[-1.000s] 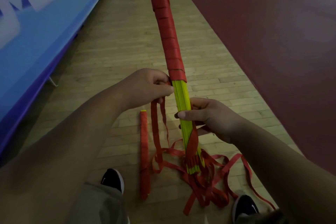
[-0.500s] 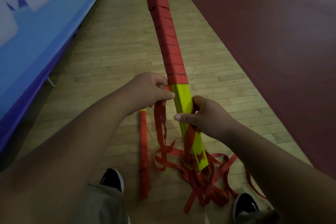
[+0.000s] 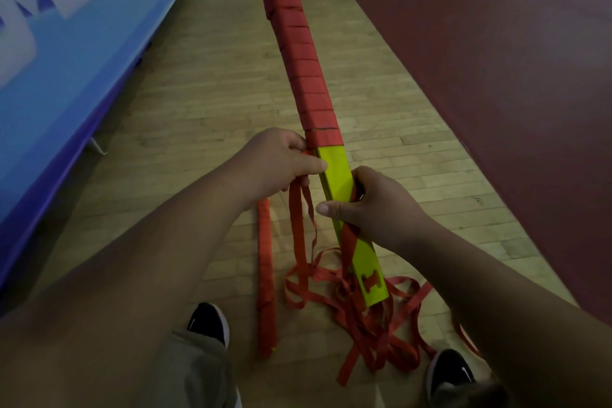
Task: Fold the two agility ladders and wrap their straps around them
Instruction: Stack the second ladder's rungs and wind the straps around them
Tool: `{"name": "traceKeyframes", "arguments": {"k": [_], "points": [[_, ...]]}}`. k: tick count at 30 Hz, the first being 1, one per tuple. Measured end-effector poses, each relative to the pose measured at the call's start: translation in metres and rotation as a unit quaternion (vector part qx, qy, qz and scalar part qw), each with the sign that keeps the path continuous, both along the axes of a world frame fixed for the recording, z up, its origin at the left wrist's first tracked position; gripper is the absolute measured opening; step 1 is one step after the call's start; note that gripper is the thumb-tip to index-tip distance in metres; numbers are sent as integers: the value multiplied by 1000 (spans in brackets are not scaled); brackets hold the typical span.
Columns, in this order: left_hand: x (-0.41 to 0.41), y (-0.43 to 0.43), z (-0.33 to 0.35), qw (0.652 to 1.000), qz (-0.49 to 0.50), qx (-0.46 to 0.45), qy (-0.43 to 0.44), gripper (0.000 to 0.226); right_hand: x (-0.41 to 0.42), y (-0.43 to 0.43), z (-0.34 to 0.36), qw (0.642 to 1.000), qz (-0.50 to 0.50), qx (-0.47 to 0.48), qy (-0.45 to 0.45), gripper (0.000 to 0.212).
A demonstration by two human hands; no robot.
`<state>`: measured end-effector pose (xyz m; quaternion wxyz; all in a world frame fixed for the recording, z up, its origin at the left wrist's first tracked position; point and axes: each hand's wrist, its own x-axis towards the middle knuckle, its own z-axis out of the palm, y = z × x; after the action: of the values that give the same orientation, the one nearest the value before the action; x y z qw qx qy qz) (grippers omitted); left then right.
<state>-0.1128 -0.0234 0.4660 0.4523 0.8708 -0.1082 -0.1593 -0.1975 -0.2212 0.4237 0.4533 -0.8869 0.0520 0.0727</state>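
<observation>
Head view: since half a second ago the held ladder has turned, so its flat yellow face shows more fully; the red wrapping ends at the same place. The left hand pinches the loose strap beside the last turn, fingers curled. The right hand grips the yellow stack, thumb across it. The wrapped ladder lies on the floor by the left shoe. The blue banner carries big white letters, cut off and unreadable.
</observation>
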Motion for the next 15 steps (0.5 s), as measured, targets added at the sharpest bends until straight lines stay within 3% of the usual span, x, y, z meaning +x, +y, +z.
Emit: {"name": "traceKeyframes", "arguments": {"k": [8,15], "points": [[-3,1,1,999,17,-25,-11,28,-3,3,6,1000,-2,-6,-10,52],[1,1,6,993,16,-113,23,7,-3,0,18,999,-8,34,-1,50]]}}
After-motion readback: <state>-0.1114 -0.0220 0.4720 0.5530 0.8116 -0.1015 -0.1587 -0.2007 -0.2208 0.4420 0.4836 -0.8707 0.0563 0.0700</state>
